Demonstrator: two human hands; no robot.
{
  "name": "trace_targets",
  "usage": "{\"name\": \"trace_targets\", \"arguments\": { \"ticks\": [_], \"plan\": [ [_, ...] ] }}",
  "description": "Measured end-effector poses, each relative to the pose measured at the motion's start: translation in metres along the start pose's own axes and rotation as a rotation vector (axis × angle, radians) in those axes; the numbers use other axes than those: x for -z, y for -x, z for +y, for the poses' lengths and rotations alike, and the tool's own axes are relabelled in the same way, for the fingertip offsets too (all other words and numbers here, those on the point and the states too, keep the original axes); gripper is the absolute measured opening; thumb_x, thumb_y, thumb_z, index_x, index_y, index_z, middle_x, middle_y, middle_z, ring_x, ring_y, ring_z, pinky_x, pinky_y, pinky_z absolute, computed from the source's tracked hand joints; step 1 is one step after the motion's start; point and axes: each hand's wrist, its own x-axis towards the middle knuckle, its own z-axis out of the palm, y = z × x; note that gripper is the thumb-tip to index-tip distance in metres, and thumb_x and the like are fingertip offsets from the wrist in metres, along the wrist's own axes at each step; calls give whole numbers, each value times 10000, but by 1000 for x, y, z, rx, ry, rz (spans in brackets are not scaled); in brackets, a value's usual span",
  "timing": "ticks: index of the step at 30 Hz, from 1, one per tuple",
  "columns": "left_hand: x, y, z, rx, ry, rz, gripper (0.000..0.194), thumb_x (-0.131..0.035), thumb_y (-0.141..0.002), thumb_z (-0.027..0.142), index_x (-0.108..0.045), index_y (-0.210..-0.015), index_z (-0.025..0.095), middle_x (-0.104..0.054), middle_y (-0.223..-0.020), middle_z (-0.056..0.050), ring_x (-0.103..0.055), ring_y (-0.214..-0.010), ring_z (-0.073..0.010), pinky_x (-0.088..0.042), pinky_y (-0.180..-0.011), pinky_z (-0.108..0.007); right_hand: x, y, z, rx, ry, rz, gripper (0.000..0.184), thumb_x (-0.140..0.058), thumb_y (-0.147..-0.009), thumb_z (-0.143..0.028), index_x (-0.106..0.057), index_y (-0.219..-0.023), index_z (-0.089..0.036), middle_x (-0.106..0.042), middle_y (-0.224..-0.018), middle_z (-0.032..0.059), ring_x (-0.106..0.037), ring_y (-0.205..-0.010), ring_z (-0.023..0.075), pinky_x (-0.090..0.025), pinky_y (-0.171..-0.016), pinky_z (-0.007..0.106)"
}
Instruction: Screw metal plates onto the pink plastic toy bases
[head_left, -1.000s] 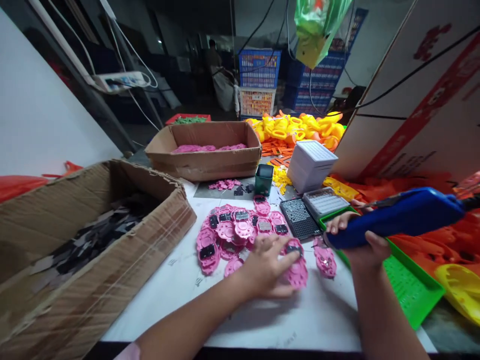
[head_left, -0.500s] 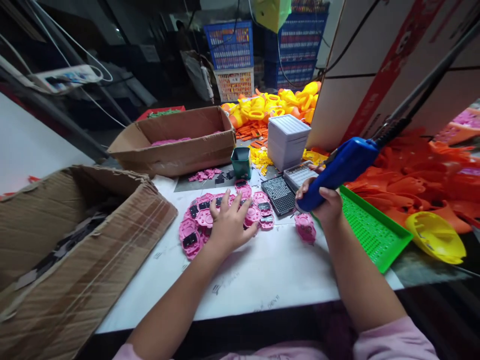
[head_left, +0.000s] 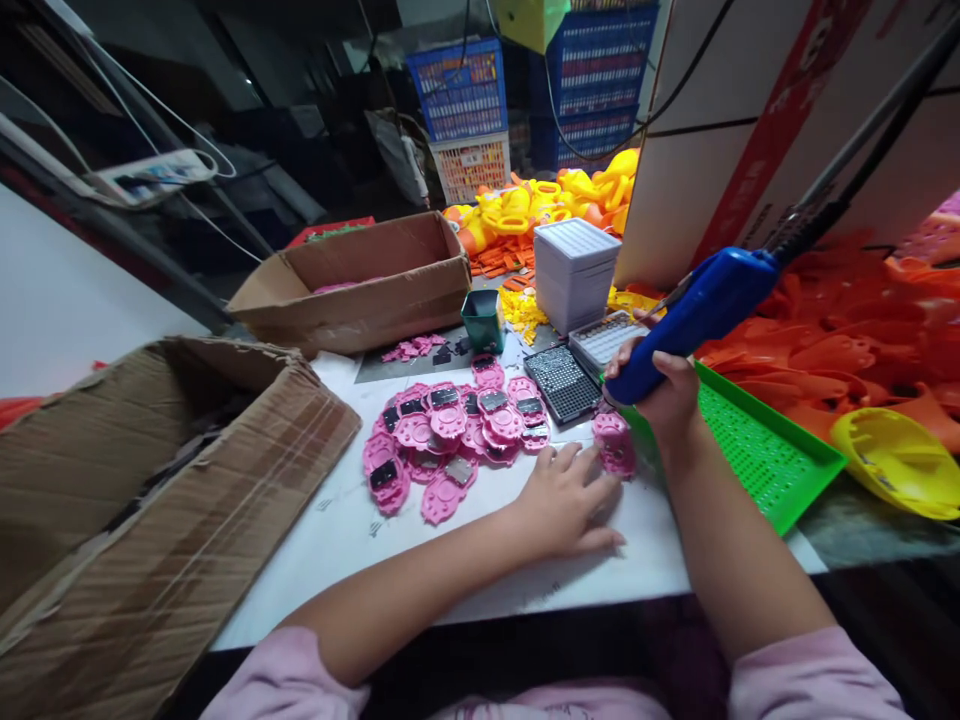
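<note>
Right hand gripping blue tool; left hand flat on white table.

Large torn cardboard box (head_left: 150, 500) is cut off at left, contents indistinct. Blue plastic electric screwdriver (head_left: 694, 315), long axis sloping from upper right to lower left, tip down and hidden behind right hand (head_left: 667, 395), which is clamped around it. Left hand (head_left: 570, 500) lies fingers spread, touching single pink plastic part (head_left: 615, 445).
</note>
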Motion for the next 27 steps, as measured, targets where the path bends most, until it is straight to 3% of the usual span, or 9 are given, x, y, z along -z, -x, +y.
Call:
{"name": "trace_targets", "arguments": {
  "ticks": [4,8,15,18,21,24,26,27],
  "plan": [
    [-7,-16,-6,15,10,15,757,-436,-794,716,-425,-1366,221,-335,-1456,-207,-381,-1229,-403,-333,-926,-564,0,-1,-2,16,33,57,306,-632,-618,-333,-575,-884,-195,-568,-639,-13,-573,-530,146,-490,-489,271],
    [-10,-24,-10,-39,22,3,735,-395,-802,732,-444,-1347,241,-403,-1405,-188,-385,-1219,-387,-348,-911,-557,2,-1,-2,24,68,68,311,-622,-648,-326,-565,-929,-204,-565,-656,-21,-584,-549,146,-500,-496,271],
    [-4,-3,-17,-62,26,10,594,-427,-828,679,-536,-1242,268,-513,-1289,-134,-462,-1135,-352,-379,-876,-517,5,-1,0,15,92,36,351,-611,-655,-320,-565,-988,-218,-569,-657,-24,-596,-565,150,-515,-539,289],
    [7,12,-19,-78,42,6,553,-451,-830,662,-569,-1205,273,-513,-1320,-128,-426,-1204,-378,-354,-915,-520,4,0,1,-4,83,31,355,-616,-655,-307,-568,-995,-220,-571,-654,-18,-588,-554,159,-491,-491,279],
    [36,20,-28,-108,149,47,528,-461,-853,616,-564,-1233,263,-505,-1362,-120,-390,-1266,-373,-331,-962,-513,3,1,1,-3,70,42,361,-631,-645,-296,-568,-993,-224,-578,-652,-18,-587,-556,161,-495,-508,285],
    [78,20,-65,97,308,118,355,-418,-929,458,-647,-1097,244,-643,-1187,-59,-542,-1118,-245,-357,-977,-406,1,1,1,13,63,66,356,-638,-654,-302,-564,-994,-230,-583,-670,-21,-590,-570,153,-505,-542,289],
    [102,16,-110,440,300,166,308,-434,-925,399,-674,-1019,231,-682,-1081,-29,-592,-1016,-183,-399,-935,-305,0,1,1,19,64,72,354,-638,-660,-317,-562,-993,-225,-582,-674,-20,-589,-572,152,-504,-538,289],
    [110,14,-137,535,274,165,316,-432,-925,376,-663,-1051,200,-681,-1076,-51,-600,-1000,-195,-419,-900,-304,-1,1,2,21,68,73,358,-640,-658,-325,-562,-993,-222,-580,-670,-21,-590,-569,152,-505,-537,291]
  ]
}}
